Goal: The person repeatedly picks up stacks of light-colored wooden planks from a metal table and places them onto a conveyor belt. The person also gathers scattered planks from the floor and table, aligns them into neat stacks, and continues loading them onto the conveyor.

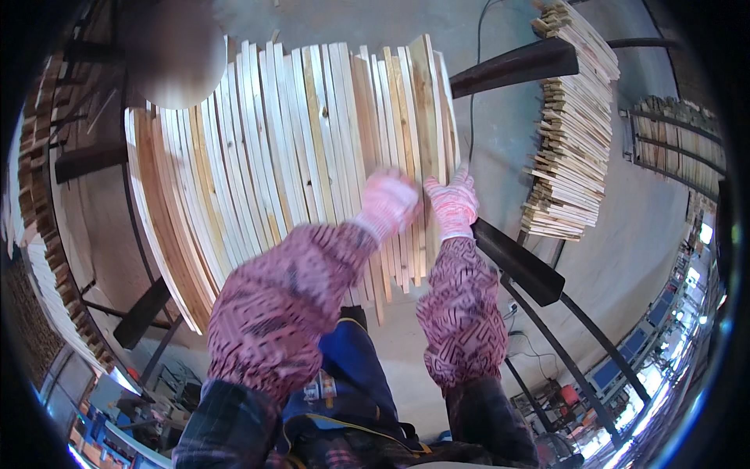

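Observation:
A long row of thin wooden slats [269, 148], packed side by side on edge, lies across dark metal bars in front of me. Toward the right part of the row, my left hand [389, 202], in a pink-and-white knit glove, is curled closed over the slats. It is blurred, and what its fingers hold is hidden. At the right end of the row, my right hand [453, 205], gloved alike, has its thumb and fingers about an end slat [428, 117]. The near ends of several slats below my left hand stick out unevenly.
Dark metal support arms [519, 262] jut out at the right of the row, others at the left. Another stack of slats [574, 133] stands at the right, with a further stack [676, 144] beyond. A black cable [473, 94] runs along the floor. A round blurred shape [176, 55] covers the far left corner.

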Demonstrator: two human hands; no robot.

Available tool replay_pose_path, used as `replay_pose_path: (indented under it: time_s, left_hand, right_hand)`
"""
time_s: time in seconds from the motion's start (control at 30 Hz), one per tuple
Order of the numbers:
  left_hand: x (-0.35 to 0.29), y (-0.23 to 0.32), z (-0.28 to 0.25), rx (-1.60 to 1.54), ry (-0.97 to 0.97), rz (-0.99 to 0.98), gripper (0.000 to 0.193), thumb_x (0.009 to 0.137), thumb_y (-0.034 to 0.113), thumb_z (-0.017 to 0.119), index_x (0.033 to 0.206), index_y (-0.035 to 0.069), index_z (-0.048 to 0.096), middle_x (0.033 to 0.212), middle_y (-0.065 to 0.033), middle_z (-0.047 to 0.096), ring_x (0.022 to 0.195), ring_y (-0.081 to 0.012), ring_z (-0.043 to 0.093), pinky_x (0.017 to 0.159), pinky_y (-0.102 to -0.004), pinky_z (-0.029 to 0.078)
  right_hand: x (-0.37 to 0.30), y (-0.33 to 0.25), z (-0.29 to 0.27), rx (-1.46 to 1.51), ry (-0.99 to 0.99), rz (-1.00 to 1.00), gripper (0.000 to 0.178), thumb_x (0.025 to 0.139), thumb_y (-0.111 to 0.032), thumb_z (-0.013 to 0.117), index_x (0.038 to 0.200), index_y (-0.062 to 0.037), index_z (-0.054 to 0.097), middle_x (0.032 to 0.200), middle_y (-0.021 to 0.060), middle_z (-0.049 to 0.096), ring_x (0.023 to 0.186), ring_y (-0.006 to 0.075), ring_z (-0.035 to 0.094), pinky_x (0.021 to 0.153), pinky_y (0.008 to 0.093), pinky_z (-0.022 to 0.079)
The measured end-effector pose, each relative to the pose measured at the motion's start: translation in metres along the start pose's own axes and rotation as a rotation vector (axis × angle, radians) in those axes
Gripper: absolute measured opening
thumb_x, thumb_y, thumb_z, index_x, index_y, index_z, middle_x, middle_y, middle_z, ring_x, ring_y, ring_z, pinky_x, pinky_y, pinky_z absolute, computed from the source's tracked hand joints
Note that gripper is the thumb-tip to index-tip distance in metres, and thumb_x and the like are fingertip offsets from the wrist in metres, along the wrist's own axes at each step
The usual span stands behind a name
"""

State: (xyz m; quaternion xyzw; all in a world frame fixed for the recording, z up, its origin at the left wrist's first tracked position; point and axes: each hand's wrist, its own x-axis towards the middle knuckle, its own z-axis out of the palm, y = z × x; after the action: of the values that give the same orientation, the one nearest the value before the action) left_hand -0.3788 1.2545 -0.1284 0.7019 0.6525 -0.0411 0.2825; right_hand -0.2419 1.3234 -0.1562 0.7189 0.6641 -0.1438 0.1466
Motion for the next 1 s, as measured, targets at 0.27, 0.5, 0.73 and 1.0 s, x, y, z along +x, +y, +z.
replay_pose_path:
  time_s: [0.27,0.5,0.73,1.0]
  left_hand:
    - [-0.160,-0.019,0.021,-0.265,0.488,0.154,0.040,0.084,0.032,0.066,0.117,0.010,0.066,0.105,-0.0097,0.067,0.107,-0.0302,0.064,0.092,-0.0433,0.052]
    - [-0.227,-0.022,0.031,-0.400,0.313,0.075,0.037,0.087,0.032,0.064,0.117,0.010,0.066,0.114,-0.0107,0.066,0.110,-0.0330,0.062,0.093,-0.0461,0.052]
    - [-0.252,-0.026,0.026,-0.474,0.444,-0.010,0.033,0.091,0.033,0.062,0.115,0.010,0.066,0.106,-0.0123,0.067,0.104,-0.0338,0.064,0.090,-0.0451,0.052]
    - [-0.415,-0.032,0.093,-0.488,0.349,-0.341,0.035,0.094,0.042,0.058,0.116,0.017,0.066,0.113,-0.0090,0.066,0.106,-0.0314,0.063,0.091,-0.0431,0.052]
  right_hand:
    - [-0.031,-0.009,0.026,0.095,0.164,-0.416,0.061,0.091,-0.044,0.064,0.133,0.0000,0.056,0.133,0.0243,0.057,0.124,0.0429,0.054,0.105,0.0471,0.044]
    - [-0.074,-0.012,0.033,0.293,-0.050,-0.314,0.069,0.096,-0.053,0.054,0.136,0.0032,0.054,0.135,0.0271,0.056,0.125,0.0406,0.054,0.109,0.0451,0.042]
    - [-0.083,-0.049,0.083,0.308,-0.099,-0.386,0.086,0.095,-0.066,0.045,0.149,0.0003,0.040,0.149,0.0306,0.042,0.142,0.0426,0.037,0.119,0.0456,0.027]
    - [-0.157,-0.066,0.080,0.374,-0.007,-0.458,0.087,0.095,-0.049,0.059,0.153,0.0073,0.027,0.158,0.0274,0.029,0.148,0.0383,0.027,0.122,0.0370,0.020]
